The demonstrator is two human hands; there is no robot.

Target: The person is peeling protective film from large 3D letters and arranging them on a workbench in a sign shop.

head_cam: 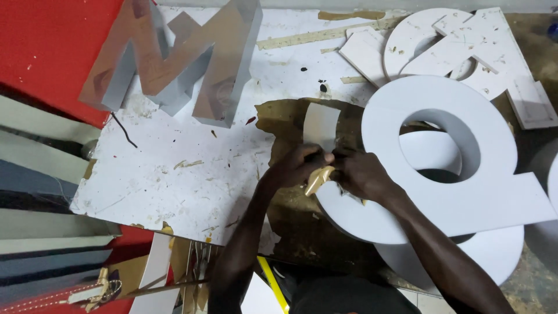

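Note:
A large white foam letter with a round hole lies flat on the right half of the worktable. My right hand presses on its left edge. My left hand is closed around a small tan scraper-like piece held against that same edge. A pale strip curves up from the letter's side just behind both hands. A second white shape lies under the letter.
A mirrored metallic zigzag letter stands at the back left on the stained white board. Flat white cut-out letters lie at the back right. Red sheet far left; stacked boards and a yellow strip sit near the front edge.

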